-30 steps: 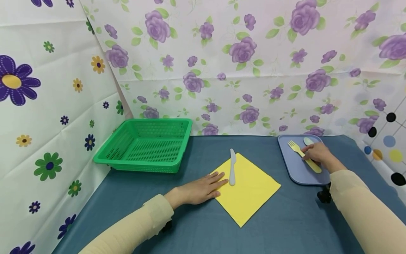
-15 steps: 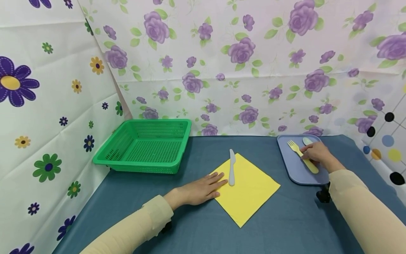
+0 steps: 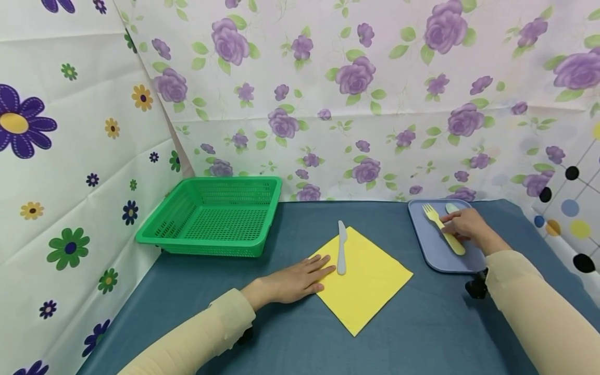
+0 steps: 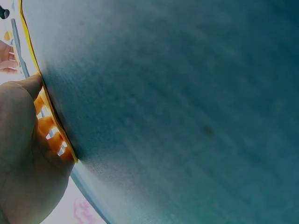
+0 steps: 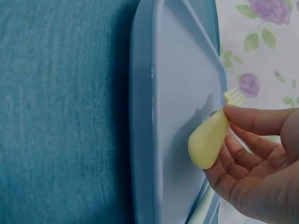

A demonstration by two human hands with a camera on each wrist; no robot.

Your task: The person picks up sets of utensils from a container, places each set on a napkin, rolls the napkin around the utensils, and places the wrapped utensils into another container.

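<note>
My right hand (image 3: pixel 469 227) pinches a yellow fork (image 3: pixel 451 240) between thumb and fingers, over the blue-grey tray (image 3: pixel 433 255). In the right wrist view the fork's wide handle end (image 5: pixel 205 144) points toward the camera, and its shadow falls on the tray. A pale spoon (image 3: pixel 451 208) lies in the tray, partly hidden behind that hand. My left hand (image 3: pixel 297 281) rests with straight, spread fingers on the left corner of a yellow napkin (image 3: pixel 365 286), laid as a diamond on the table. A light grey knife (image 3: pixel 342 250) lies upright on the napkin, beside the left fingertips.
A green perforated basket (image 3: pixel 220 247) stands at the back left of the blue-covered table (image 3: pixel 422 333). Flowered sheets (image 3: pixel 319 94) hang behind the table and along its left side. A dotted sheet (image 3: pixel 569 229) borders the right.
The fork's handle has swung slightly left in my right hand, over the tray. My left hand, the napkin and the knife stay put; the whole view has drifted a little.
</note>
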